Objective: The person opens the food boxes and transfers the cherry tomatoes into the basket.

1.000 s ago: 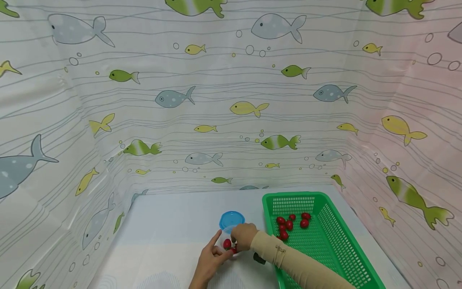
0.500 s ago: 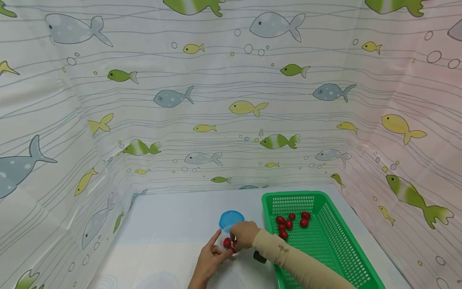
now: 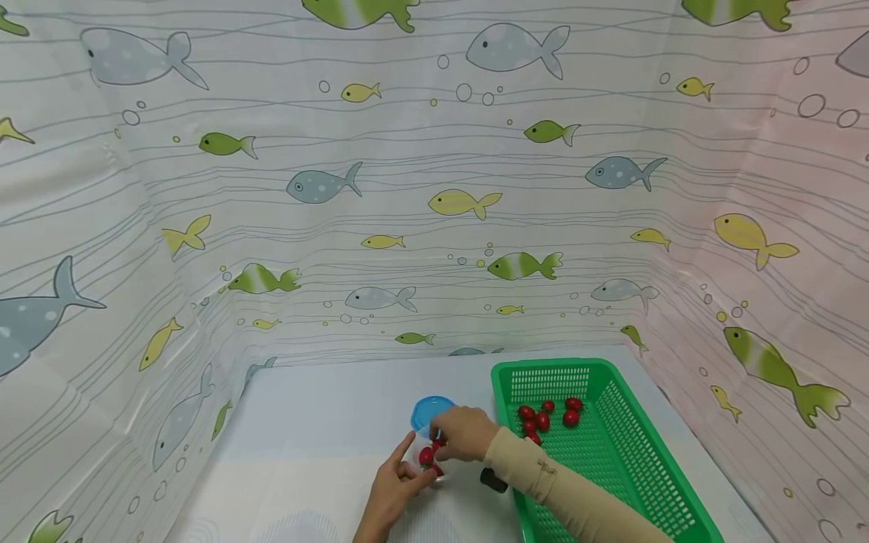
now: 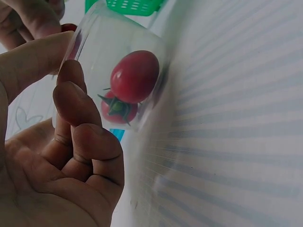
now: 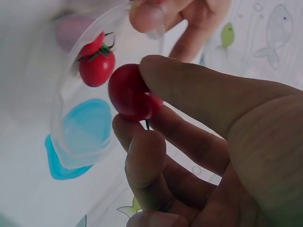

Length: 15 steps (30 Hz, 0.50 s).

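My left hand point(image 3: 394, 486) grips a clear plastic cup point(image 4: 106, 40) at its rim, thumb on one side and index finger on the other. Through its wall, the left wrist view shows a red cherry tomato point(image 4: 135, 75) and another one with a green calyx point(image 4: 116, 108). My right hand point(image 3: 468, 434) is at the cup's mouth, its thumb and fingers pinching a cherry tomato point(image 5: 129, 92) with a thin stem below. In the right wrist view this tomato overlaps the cup's rim point(image 5: 59, 101), beside the tomatoes inside.
A blue lid point(image 3: 429, 409) lies on the white table just beyond the cup. To the right stands a green perforated basket point(image 3: 611, 460), with several cherry tomatoes point(image 3: 542, 421) towards its far left. Fish-patterned sheeting point(image 3: 380, 362) encloses the table at the back and sides.
My right hand has drawn slightly up and to the right from the cup, and the pinched tomato shows more. My left hand keeps its hold on the cup.
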Tool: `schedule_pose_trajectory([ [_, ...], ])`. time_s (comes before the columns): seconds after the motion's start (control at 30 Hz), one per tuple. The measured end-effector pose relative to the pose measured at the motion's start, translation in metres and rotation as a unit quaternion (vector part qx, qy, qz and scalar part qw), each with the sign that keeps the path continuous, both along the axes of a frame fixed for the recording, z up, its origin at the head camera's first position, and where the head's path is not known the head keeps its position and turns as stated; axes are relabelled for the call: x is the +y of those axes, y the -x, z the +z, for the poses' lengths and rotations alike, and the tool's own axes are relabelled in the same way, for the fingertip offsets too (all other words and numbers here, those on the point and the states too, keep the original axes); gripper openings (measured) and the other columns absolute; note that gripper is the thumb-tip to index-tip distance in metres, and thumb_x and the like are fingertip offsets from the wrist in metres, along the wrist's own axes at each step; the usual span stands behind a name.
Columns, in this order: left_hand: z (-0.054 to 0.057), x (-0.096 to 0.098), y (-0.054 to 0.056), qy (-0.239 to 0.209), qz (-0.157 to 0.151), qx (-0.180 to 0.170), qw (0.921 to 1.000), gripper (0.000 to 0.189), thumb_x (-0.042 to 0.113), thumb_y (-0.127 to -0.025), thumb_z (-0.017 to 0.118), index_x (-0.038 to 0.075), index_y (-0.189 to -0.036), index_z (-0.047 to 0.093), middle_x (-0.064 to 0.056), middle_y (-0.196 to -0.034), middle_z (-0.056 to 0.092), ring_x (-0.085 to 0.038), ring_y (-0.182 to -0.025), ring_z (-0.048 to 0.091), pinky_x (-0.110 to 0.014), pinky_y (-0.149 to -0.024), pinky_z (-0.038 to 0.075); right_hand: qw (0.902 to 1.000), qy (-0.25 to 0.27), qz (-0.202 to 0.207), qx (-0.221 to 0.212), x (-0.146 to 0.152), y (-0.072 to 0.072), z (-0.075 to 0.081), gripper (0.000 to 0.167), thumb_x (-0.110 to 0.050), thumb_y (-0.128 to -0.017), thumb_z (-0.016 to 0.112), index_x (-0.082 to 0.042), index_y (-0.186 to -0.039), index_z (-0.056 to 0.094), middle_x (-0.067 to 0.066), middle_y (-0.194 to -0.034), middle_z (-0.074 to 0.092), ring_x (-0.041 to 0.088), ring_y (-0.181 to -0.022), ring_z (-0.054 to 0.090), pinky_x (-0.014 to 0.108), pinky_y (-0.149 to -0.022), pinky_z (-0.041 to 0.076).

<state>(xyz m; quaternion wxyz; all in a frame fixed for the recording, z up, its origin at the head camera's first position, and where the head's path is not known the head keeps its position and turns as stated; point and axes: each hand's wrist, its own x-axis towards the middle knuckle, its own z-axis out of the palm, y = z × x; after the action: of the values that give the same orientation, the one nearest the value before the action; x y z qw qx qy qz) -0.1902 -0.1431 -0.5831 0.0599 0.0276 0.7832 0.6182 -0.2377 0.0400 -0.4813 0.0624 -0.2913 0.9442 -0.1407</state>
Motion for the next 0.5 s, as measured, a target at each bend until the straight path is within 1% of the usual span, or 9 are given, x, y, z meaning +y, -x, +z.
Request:
schedule_pose_trajectory([
  [0.1,-0.001,0.0,0.0,0.0,0.0,-0.002,1.0,0.086,0.029,-0.091,0.078,0.007,-0.159,0.031,-0.005,-0.073,0.063,-0.013,-0.066,0.051,-0.026,-0.06,0.043,0.9997,0.023,0.004,0.006,0.003,0.001,0.001,0.023,-0.029,-0.084,0.085,-0.017,-0.102,0.076,-0.008,-0.087,0.073,0.006,-0.078,0.062,0.027,-0.064,0.05],
  [0.17,0.0,0.001,0.0,0.002,0.0,-0.002,1.0,0.084,0.026,-0.092,0.077,0.005,-0.159,0.031,-0.006,-0.073,0.063,-0.014,-0.066,0.051,-0.026,-0.06,0.043,0.9993,0.037,0.008,0.008,0.005,0.002,0.002,0.024,-0.03,-0.085,0.084,-0.017,-0.103,0.076,-0.008,-0.089,0.073,0.007,-0.08,0.063,0.028,-0.064,0.05],
  [0.33,-0.001,0.0,0.001,0.002,-0.005,0.003,1.0,0.083,0.024,-0.093,0.076,0.004,-0.159,0.03,-0.007,-0.074,0.063,-0.012,-0.065,0.05,-0.025,-0.06,0.042,0.9982,0.06,0.008,0.007,0.01,0.005,0.004,0.028,-0.034,-0.087,0.082,-0.017,-0.107,0.075,-0.008,-0.093,0.074,0.011,-0.087,0.065,0.03,-0.068,0.052],
  [0.5,-0.003,-0.001,0.002,-0.001,-0.003,0.001,1.0,0.085,0.03,-0.091,0.078,0.007,-0.159,0.032,-0.004,-0.073,0.064,-0.013,-0.066,0.052,-0.026,-0.06,0.044,0.9969,0.079,0.0,0.009,0.015,0.006,0.007,0.029,-0.035,-0.088,0.081,-0.018,-0.109,0.073,-0.006,-0.096,0.073,0.011,-0.09,0.064,0.031,-0.071,0.053],
])
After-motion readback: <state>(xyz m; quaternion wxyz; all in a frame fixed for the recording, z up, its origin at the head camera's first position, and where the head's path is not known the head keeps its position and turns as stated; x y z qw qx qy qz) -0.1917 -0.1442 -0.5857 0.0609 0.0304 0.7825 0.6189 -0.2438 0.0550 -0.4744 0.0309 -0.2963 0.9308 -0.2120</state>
